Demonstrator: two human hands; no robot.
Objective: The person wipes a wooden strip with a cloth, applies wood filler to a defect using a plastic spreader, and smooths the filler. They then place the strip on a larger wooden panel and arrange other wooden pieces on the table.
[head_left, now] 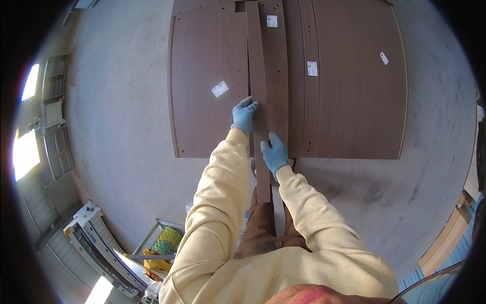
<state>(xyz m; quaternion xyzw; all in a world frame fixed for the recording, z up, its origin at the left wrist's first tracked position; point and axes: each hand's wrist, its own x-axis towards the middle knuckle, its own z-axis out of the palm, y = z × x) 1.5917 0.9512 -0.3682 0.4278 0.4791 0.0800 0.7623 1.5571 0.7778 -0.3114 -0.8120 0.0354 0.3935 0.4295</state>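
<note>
A long, narrow dark-brown wooden strip (pixel 258 66) runs lengthwise in front of me, its near end reaching past the panels over my legs. My left hand (pixel 243 117), in a blue glove, is closed on the strip's left edge. Lower down, my right hand (pixel 275 154), gloved alike, grips its right edge, with the fingertips partly hidden. Beneath and beside the strip lie wide brown panels, one on the left (pixel 202 61) and one on the right (pixel 362 96), with narrower boards (pixel 296 91) between them. Small holes and white labels (pixel 220 89) show on several of these.
Grey concrete floor (pixel 121 101) surrounds the panels. Metal frames (pixel 54 114) stand along the left wall. At the lower left are a long white-and-blue piece of equipment (pixel 104 248) and a rack with green and yellow items (pixel 166 242). Wooden boards (pixel 445 238) lie at the right edge.
</note>
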